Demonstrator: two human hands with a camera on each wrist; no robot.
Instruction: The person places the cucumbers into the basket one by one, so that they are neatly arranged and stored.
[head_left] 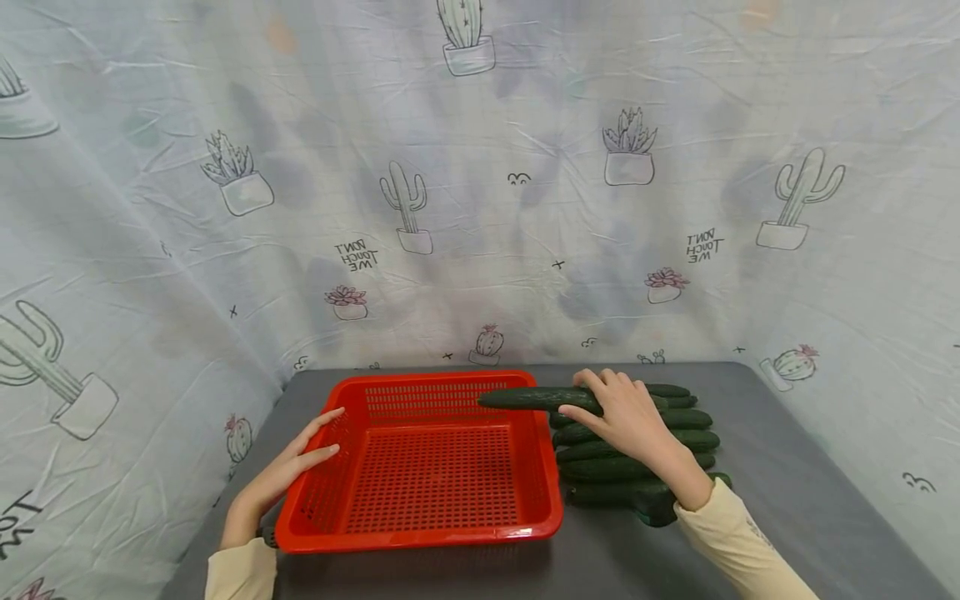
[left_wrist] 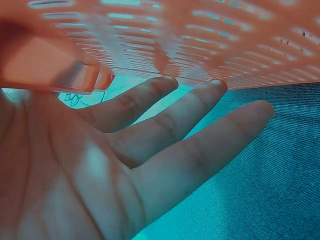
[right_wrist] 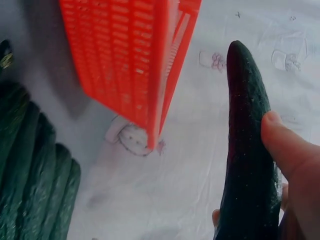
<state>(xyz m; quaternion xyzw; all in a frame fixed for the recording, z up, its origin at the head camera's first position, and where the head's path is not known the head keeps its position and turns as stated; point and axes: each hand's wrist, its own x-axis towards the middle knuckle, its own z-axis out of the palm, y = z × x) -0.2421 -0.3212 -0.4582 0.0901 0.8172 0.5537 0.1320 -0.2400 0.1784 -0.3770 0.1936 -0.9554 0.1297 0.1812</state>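
Because the held cucumber (head_left: 532, 398) is gripped near one end by the right hand (head_left: 630, 417), its tip is left free over the basket (head_left: 420, 538), which seems steadied by the left hand (head_left: 283, 468), fingers straight. Other cucumbers (head_left: 609, 469) are laid below the right hand, on the table (head_left: 772, 442).

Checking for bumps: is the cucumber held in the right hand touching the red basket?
Apart: the right wrist view shows patterned cloth in the gap between the held cucumber and the basket.
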